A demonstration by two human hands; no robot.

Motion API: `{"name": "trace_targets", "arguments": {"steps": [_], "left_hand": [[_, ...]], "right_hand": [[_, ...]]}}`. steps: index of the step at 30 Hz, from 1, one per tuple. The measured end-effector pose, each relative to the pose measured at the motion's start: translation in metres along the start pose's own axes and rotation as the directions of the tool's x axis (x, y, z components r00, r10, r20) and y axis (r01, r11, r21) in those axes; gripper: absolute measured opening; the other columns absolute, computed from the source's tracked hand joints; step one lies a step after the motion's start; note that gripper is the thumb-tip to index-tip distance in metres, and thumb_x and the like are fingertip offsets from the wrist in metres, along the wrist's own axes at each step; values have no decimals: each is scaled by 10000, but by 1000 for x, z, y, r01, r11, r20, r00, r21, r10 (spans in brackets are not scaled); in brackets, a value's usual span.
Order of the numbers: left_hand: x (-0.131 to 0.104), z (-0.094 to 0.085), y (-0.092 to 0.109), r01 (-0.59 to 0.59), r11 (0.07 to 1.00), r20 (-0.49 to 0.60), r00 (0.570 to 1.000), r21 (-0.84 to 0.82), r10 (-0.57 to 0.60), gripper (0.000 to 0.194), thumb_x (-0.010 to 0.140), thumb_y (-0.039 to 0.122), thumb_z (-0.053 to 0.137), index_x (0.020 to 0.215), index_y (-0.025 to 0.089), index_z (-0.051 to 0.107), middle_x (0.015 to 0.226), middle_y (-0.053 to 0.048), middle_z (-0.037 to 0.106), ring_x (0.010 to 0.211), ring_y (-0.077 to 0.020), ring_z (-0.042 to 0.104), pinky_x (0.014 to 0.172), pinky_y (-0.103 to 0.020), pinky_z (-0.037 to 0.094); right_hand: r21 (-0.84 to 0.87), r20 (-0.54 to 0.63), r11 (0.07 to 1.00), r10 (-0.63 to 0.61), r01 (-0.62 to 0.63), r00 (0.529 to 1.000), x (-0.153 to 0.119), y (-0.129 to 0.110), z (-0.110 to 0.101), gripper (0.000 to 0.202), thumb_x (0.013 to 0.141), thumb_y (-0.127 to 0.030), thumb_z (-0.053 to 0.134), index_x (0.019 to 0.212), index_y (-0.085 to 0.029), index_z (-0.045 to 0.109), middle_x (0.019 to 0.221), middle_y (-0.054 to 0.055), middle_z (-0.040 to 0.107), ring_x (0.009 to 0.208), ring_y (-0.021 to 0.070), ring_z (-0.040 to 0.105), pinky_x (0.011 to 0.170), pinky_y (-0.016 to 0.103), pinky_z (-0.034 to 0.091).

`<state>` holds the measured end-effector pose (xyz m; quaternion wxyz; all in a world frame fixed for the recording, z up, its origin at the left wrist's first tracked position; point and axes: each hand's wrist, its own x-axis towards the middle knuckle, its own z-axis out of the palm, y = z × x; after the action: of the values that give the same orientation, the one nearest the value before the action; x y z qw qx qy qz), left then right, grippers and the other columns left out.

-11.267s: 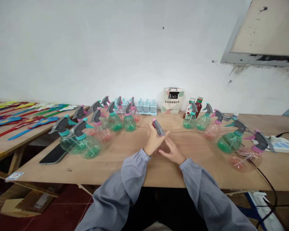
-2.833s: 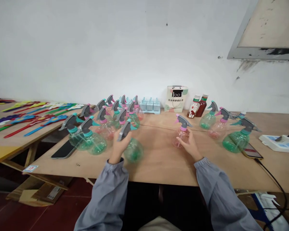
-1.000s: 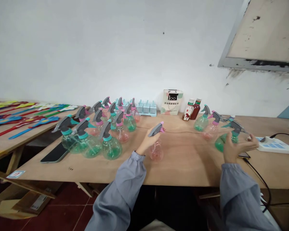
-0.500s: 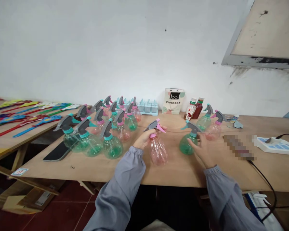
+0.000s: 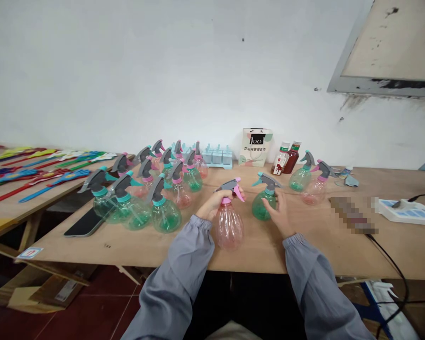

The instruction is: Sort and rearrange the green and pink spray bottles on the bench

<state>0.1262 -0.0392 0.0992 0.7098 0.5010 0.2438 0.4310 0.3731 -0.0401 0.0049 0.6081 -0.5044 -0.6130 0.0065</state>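
Note:
A pink spray bottle with a grey and pink trigger head stands in front of me, and my left hand is wrapped round its neck. To its right is a green spray bottle with a teal collar. My right hand has its fingers round the right side of that bottle, near the neck. Several green and pink spray bottles, one a green bottle, stand grouped to the left. Another green bottle and a pink bottle stand at the back right.
A phone lies by the left bottles. Behind are light-blue moulds, a paper bag and two sauce bottles. At right are a white power strip and cable. Colourful scissor-like items cover the left table.
The green bottle and my right hand have moved left, closer to the pink bottle. The pink bottle in my left hand now stands more upright, its base further left and nearer me.

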Motion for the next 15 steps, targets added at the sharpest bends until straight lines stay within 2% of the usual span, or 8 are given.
{"name": "trace_targets", "arguments": {"steps": [5, 9, 15], "left_hand": [[1, 1, -4, 57, 998, -89, 994, -21, -58, 183, 462, 131, 529, 627, 145, 607, 628, -54, 647, 550, -110, 556, 452, -198, 346], [0, 0, -4, -8, 1000, -87, 996, 19, 10, 209, 473, 145, 563, 665, 140, 643, 747, -71, 709, 566, -111, 562, 453, -202, 361], [-3, -2, -1, 4, 995, -175, 984, -98, -21, 188, 456, 146, 538, 629, 152, 610, 624, -28, 636, 532, -98, 537, 442, -181, 370]], "right_hand": [[22, 15, 1000, 18, -18, 1000, 0, 0, 0, 465, 844, -580, 650, 1157, -238, 625, 1071, 105, 639, 1043, 306, 607, 958, 520, 496], [17, 27, 1000, 15, -15, 1000, 0, 3, 0, 462, 853, -568, 655, 1172, -237, 616, 1096, 100, 647, 1076, 299, 607, 972, 508, 495], [19, 54, 999, 44, -45, 998, -1, 2, -1, 450, 863, -560, 651, 1165, -229, 611, 1127, 104, 631, 1087, 290, 603, 992, 513, 485]]}}
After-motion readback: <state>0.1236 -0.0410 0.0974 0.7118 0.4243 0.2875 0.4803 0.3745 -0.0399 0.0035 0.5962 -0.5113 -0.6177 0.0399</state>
